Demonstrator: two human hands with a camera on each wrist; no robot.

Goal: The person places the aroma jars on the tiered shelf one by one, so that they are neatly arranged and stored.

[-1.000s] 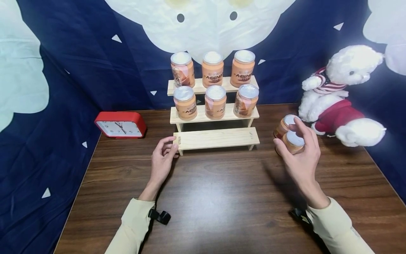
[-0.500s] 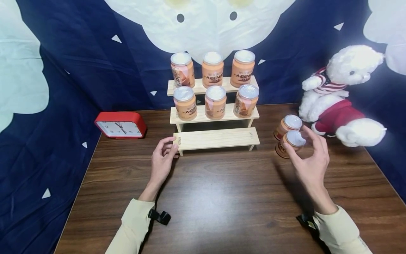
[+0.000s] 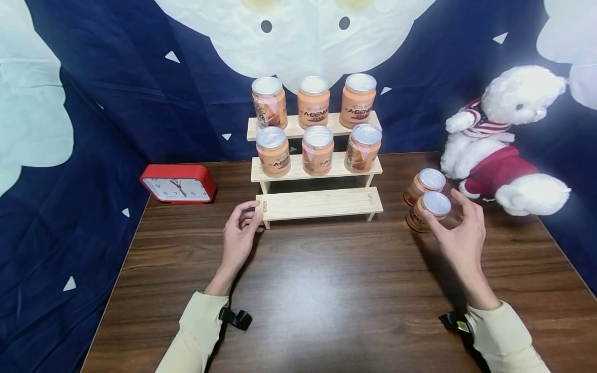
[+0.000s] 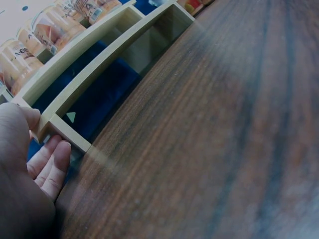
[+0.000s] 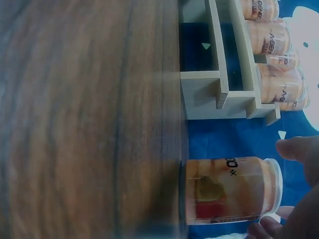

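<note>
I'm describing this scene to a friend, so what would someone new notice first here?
Most striking is the wooden stepped shelf at the back of the table, with six orange jars lined up on its upper two steps and the bottom step bare. To its right a white teddy bear sits by two more jars, and the right hand reaches around the nearer jar. The left hand touches the shelf's left end, near a red clock.

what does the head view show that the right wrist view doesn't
Only the head view shows the red clock, the plush bear, the left hand at the wooden rack's lowest step, and a second loose jar. Only the right wrist view shows the near jar's label side. Both show the wooden rack, its jars, and the right hand.
</note>
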